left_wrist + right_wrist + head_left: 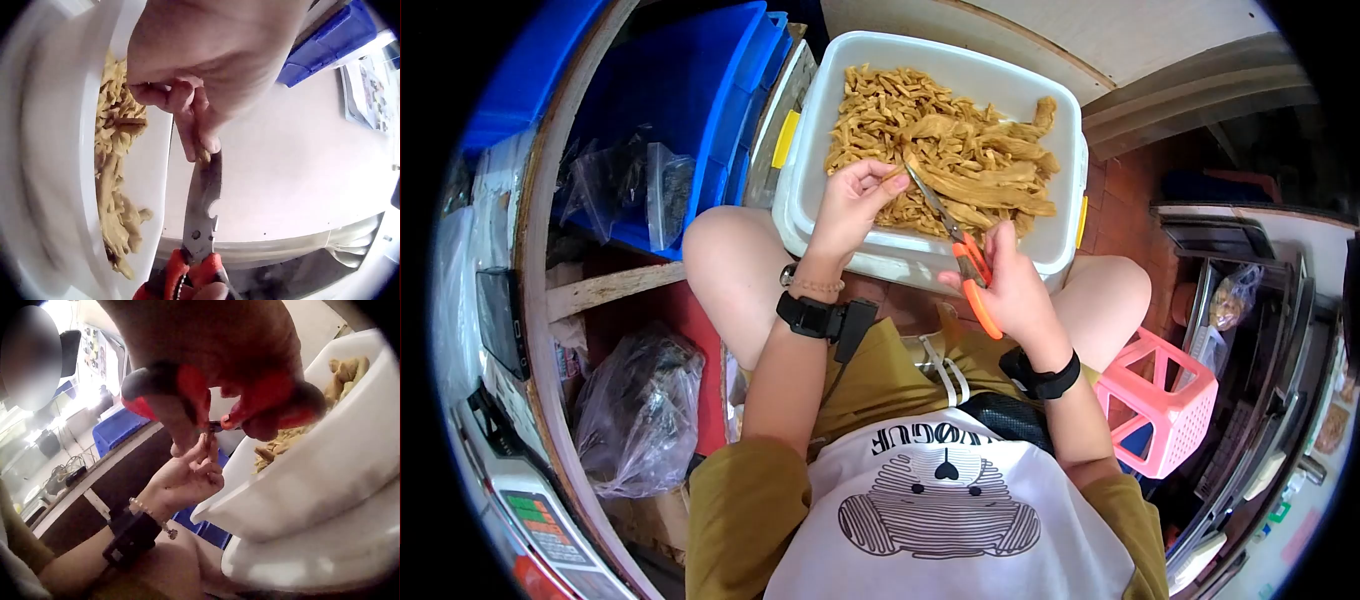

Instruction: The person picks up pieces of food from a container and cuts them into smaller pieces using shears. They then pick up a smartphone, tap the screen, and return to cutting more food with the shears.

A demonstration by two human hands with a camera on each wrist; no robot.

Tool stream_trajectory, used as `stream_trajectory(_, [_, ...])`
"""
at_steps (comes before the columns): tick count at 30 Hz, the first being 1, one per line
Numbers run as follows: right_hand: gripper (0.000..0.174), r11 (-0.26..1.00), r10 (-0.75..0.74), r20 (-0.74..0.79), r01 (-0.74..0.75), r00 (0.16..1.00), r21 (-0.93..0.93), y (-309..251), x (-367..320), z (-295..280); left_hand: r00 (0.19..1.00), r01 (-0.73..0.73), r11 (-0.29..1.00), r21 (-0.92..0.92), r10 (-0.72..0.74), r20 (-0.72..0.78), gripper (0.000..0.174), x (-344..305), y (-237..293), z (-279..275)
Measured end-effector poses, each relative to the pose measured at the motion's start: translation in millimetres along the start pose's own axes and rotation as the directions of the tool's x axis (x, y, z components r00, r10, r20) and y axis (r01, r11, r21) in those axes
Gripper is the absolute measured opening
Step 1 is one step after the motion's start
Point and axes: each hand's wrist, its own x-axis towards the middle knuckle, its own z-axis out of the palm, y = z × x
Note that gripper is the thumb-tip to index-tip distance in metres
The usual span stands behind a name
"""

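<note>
My left hand [855,208] is over the near left part of a white tub, thumb and fingertips pinching the end of a small tan strip [203,156]. Right at those fingertips lie the blades of a pair of scissors [940,205] with orange and black handles. My right hand [1018,290] grips these handles near the tub's front rim. In the left wrist view, the scissor blades [201,209] look nearly closed along the strip. Below the hands, the tub [1082,150] holds a heap of wrinkled tan strips [910,105], short pieces at left and longer ones [1000,185] at right.
The tub stands between the person's knees, with yellow clips [785,140] at its sides. Blue crates [730,110] with bagged goods are on the left, above a clear plastic bag [640,410]. A pink stool [1165,400] stands by the right knee, near shelving.
</note>
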Motion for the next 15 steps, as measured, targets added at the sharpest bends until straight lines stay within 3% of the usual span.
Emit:
stream_trajectory(3, [0.057, 0.997, -0.020, -0.029, 0.022, 0.999, 0.072, -1, 0, -1, 1.000, 0.006, 1.000, -0.011, -0.006, 0.001, 0.010, -3, 3, 3])
stream_trajectory(5, [0.058, 0.998, 0.007, 0.018, -0.008, 1.000, 0.058, -2, -1, -1, 0.980, 0.072, 0.997, 0.015, -0.073, 0.186, 0.010, -3, 1, 3])
stream_trajectory(8, [0.059, 0.994, -0.055, -0.058, 0.060, 0.997, 0.094, 3, -1, 6, 0.971, 0.093, 0.995, 0.021, -0.096, 0.219, 0.011, -3, 5, 6])
stream_trajectory(15, [0.061, 0.993, 0.030, -0.062, -0.022, 0.998, 0.119, 1, 2, 2, 0.990, 0.025, 0.994, 0.104, -0.040, 0.138, 0.015, 1, 4, -7])
